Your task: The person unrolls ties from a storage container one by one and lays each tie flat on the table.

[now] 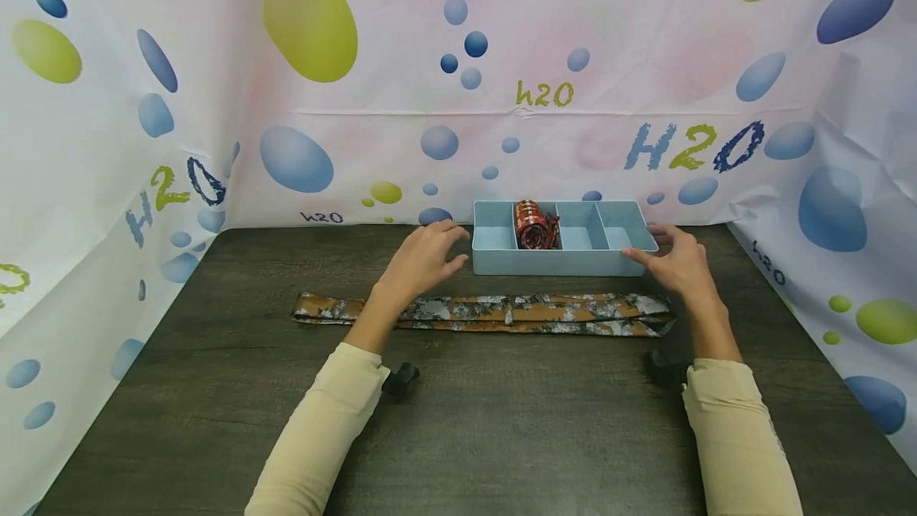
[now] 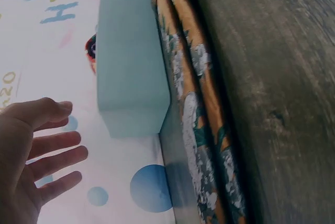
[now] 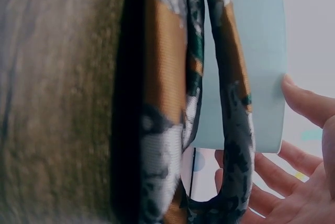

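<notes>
A light-blue divided box (image 1: pixel 562 263) stands at the back of the table. Beside its left end is my left hand (image 1: pixel 427 255), fingers spread and slightly bent, with a gap to the box in the left wrist view. At the opposite end, my right hand (image 1: pixel 673 257) has its thumb at the front rim and its loosely extended fingers by the end wall. A rolled red patterned necktie (image 1: pixel 531 228) sits in the second compartment from the left. In front of the box, a brown floral necktie (image 1: pixel 466 310) lies folded lengthwise across the table, partly under my left forearm in the head view.
The dark wood-grain table (image 1: pixel 516 420) ends at a printed backdrop (image 1: pixel 387 126) that rises behind the box and along both sides. Dark straps (image 1: pixel 401 378) hang by my wrists over the table.
</notes>
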`<move>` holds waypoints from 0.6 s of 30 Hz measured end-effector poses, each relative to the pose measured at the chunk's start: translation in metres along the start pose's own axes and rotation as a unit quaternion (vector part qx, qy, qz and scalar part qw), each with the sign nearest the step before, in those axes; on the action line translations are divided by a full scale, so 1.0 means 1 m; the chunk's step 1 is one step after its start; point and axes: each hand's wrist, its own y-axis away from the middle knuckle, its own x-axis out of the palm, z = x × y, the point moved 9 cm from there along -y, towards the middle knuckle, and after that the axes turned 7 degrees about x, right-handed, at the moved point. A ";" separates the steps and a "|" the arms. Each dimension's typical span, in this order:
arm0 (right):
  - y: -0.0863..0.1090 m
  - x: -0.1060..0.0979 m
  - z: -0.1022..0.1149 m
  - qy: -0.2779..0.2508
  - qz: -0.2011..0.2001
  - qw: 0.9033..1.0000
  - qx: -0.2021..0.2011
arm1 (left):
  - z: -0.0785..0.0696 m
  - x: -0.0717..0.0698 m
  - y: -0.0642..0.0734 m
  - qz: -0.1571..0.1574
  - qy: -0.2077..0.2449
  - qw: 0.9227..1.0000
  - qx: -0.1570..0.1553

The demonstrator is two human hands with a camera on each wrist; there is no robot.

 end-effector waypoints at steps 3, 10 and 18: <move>0.001 0.000 0.000 0.000 -0.001 1.000 -0.001 | -0.005 0.000 -0.003 -0.019 -0.028 0.999 0.019; 0.001 0.000 0.000 -0.002 -0.003 1.000 0.000 | -0.016 -0.003 -0.006 -0.075 -0.104 0.989 0.071; 0.001 -0.001 0.000 -0.001 -0.006 1.000 0.001 | -0.029 -0.003 -0.011 -0.115 -0.184 0.967 0.136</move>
